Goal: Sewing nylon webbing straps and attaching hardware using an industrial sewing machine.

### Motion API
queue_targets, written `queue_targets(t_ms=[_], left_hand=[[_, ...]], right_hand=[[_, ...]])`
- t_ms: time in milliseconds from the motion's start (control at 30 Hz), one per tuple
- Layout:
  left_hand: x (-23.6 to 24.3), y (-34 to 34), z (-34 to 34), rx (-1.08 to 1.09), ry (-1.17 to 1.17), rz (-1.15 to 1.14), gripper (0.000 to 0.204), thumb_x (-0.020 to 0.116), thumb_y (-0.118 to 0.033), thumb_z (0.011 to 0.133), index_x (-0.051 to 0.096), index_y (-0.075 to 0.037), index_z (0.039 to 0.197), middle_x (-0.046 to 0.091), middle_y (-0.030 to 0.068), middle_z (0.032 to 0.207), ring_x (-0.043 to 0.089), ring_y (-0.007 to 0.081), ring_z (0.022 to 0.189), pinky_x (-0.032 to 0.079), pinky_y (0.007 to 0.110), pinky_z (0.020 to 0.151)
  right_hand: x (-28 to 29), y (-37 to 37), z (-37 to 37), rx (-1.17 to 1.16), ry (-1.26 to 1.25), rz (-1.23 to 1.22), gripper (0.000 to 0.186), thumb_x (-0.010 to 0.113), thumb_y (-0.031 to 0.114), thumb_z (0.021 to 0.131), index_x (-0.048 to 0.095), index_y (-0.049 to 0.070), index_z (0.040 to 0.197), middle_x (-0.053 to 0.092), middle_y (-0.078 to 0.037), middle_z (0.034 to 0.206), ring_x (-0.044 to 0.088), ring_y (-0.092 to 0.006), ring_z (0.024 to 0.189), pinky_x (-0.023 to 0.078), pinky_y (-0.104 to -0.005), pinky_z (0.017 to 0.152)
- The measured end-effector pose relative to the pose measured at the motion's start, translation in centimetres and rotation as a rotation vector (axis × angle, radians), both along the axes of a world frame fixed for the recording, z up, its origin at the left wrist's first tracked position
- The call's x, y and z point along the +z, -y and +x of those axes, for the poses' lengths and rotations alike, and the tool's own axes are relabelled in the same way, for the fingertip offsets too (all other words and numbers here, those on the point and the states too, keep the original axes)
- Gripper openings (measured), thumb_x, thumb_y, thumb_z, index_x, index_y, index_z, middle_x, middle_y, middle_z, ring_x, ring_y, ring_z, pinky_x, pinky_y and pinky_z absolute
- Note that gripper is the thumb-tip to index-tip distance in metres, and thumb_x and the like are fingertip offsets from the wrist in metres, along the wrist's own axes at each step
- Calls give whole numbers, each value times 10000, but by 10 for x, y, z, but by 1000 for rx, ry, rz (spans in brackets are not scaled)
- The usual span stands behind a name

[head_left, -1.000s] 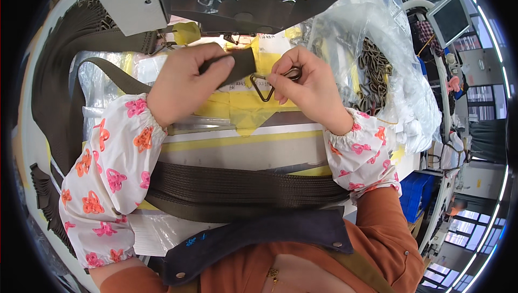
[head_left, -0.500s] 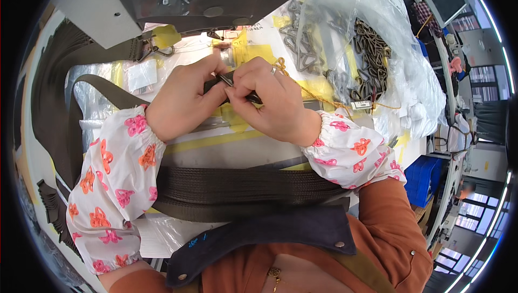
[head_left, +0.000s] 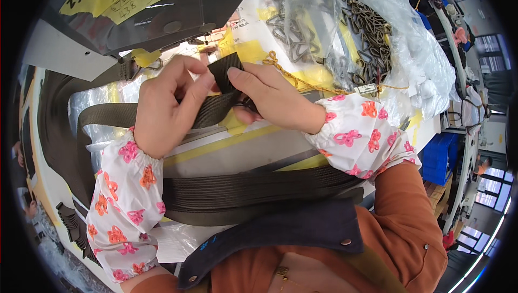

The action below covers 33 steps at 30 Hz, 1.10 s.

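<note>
A dark olive webbing strap (head_left: 105, 115) runs in from the left, behind my left hand, to between my two hands. Its end is turned up as a short flap (head_left: 225, 72). My right hand (head_left: 275, 94) grips the strap, thumb flat on the flap and fingers curled below. Something dark and shiny shows by those fingers, too covered to name. My left hand (head_left: 171, 104) is closed at the strap, thumb and forefinger close together beside the flap's left edge. Nearer to me lies a thick bundle of the same webbing (head_left: 259, 187).
A dark machine head (head_left: 156, 17) with yellow tape overhangs the table at the upper left. Clear plastic bags with several metal triangular rings (head_left: 369, 39) lie at the upper right. A yellow cord (head_left: 299, 83) trails to a tag. A blue crate (head_left: 438, 158) stands right of the table.
My hands have moved slightly apart, and the strap between them has turned so its end stands up. My right thumb has come onto it. The view has shifted a little.
</note>
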<state>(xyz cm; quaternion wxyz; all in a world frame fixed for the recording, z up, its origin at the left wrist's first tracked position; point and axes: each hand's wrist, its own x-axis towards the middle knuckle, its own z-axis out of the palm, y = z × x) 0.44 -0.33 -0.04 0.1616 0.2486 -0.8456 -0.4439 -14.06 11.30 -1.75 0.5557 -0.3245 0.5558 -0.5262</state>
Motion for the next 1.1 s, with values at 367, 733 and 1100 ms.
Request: queue_targets(t_ms=[367,733,1100], left_hand=[[-18,2,-5,-104,-145,-220,159,567,-91,830,580,8,953,603,108,673,615,169,582,461,271,533],[-17,-13,-7,-226,-16,-1096,350,541,-79,727,547,60,1049,630,119,845,580,183,584,471,290,521],[-12,11,-5,-177,-48,103,185,565,-147,871,500,1,783,515,12,637,457,66,574,416,215,563]], right_hand=[[-1,3,8,-27,-95,-44,322,405,260,949,537,-12,837,549,-44,582,505,-79,424,386,-206,397],[-7,6,13,-172,-148,-68,304,430,205,928,498,-26,741,546,-62,566,520,-127,398,399,-238,369],[-16,6,10,-141,-683,-367,205,455,135,906,440,-26,779,509,-216,571,517,-379,505,372,-422,449]])
